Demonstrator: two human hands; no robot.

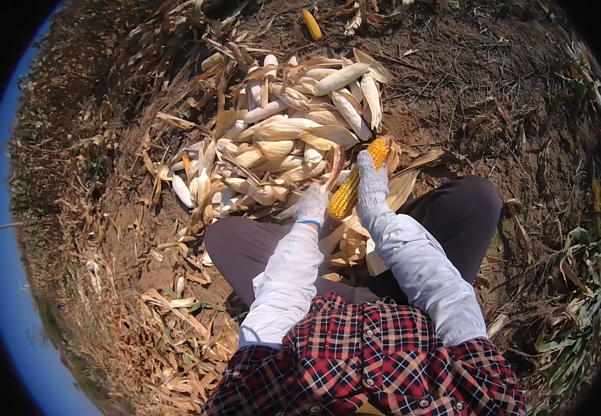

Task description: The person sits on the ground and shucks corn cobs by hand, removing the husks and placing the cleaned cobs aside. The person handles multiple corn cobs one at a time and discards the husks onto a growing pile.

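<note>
My right hand [372, 179], in a pale knit glove, is closed around a bare yellow corn cob [346, 193] that lies slantwise over my lap. Just left of it my left hand [311, 204], gloved too, has its fingers bent at a dry brownish husk [336, 165]; whether it grips the husk is not clear. Beyond both hands lies a heap of ears of corn in pale dry husks [284, 130]. Loose peeled husks [352, 240] rest between my legs, below the bare cob.
A bare yellow cob [311, 25] lies on the soil past the heap. My bent knees [459, 218] stand on both sides of the hands. Dry husks and leaves [175, 322] litter the ground at the left; greener leaves [586, 307] lie at the far right.
</note>
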